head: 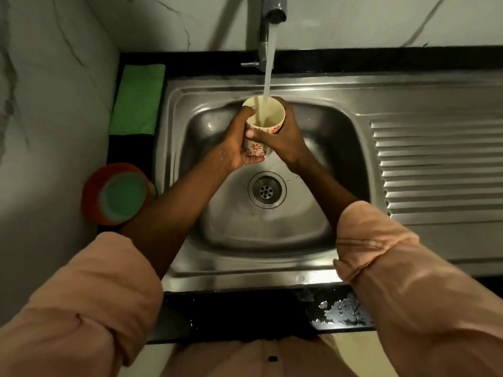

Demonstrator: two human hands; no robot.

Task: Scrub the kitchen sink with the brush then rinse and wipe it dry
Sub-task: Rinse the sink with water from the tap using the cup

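A cream cup with red flower prints is held upright over the steel sink, under the tap. Water runs from the tap straight into the cup. My left hand grips the cup's left side and bottom, thumb over the rim. My right hand wraps round its right side, thumb across the front. The sink basin is wet, with its drain open below the hands. No brush is in view.
A green cloth lies folded on the black counter left of the sink. An orange round tub with green contents sits nearer on the left. The ribbed drainboard stretches right. Water is splashed on the front counter edge.
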